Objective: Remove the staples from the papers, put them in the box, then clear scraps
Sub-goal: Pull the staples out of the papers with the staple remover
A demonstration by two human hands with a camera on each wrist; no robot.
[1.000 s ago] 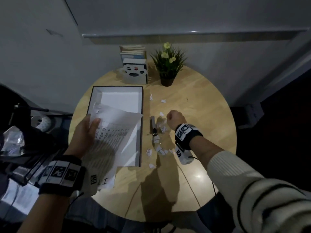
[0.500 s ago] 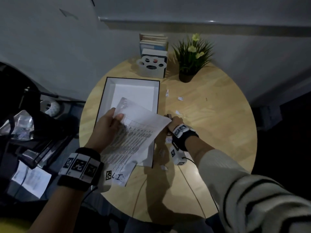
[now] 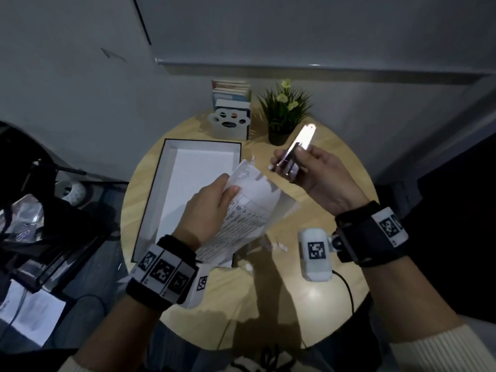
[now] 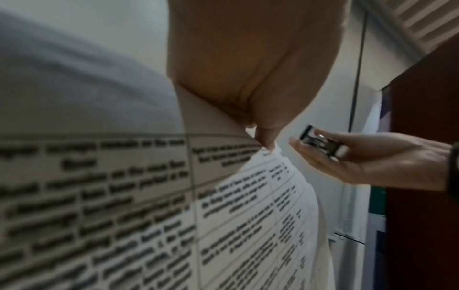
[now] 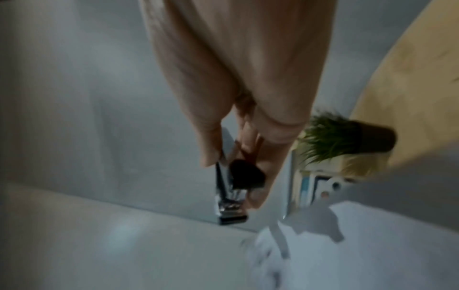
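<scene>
White printed papers [image 3: 249, 210] are pinched by my left hand [image 3: 206, 210] over the box [image 3: 171, 162], scraps [image 3: 279, 247] uncleared. L wrist: thumb pinches the corner, no staple visible. R wrist: right hand [image 5: 248, 127] curls round the staple remover [image 5: 231, 202]; I judge pulling's unfinished.

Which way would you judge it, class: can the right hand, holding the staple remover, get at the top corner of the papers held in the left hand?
Probably yes. The right hand holds the staple remover beside the papers, whose corner sticks out past the left hand, nothing between.
</scene>
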